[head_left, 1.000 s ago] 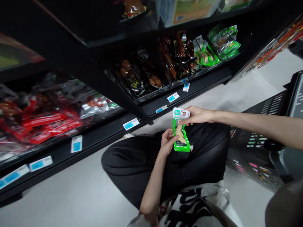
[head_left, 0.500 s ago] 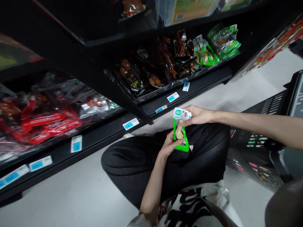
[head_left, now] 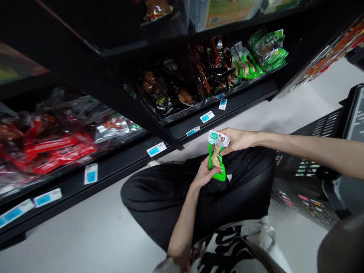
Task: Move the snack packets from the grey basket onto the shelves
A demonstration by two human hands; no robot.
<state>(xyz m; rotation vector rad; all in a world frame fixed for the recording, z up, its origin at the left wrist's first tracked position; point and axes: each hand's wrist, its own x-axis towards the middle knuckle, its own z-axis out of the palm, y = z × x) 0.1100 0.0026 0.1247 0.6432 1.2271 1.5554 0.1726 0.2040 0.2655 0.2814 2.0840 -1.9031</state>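
Note:
A vacuum pack with a pale chicken leg (head_left: pixel 216 155) is held over my crossed legs, its white header with a green logo at the top and a bright green border below. My left hand (head_left: pixel 203 173) grips the lower left edge, thumb across the front. At the upper right edge, my right hand (head_left: pixel 235 138) pinches the pack beside the header; some of its fingers are hidden behind. Similar green packs (head_left: pixel 247 64) stand on the bottom shelf in front of me.
Dark shelving (head_left: pixel 244 94) with price tags (head_left: pixel 207 116) runs diagonally ahead. Dark packs of brown meat (head_left: pixel 184 96) fill one bin, and red packs (head_left: pixel 57 151) lie at left. A black perforated shopping basket (head_left: pixel 313 129) stands at my right. Black trousers (head_left: pixel 159 197) cover my folded legs.
The pack has tilted slightly, and my right thumb has shifted off its front toward the edge. Both hands keep hold of it in nearly the same place.

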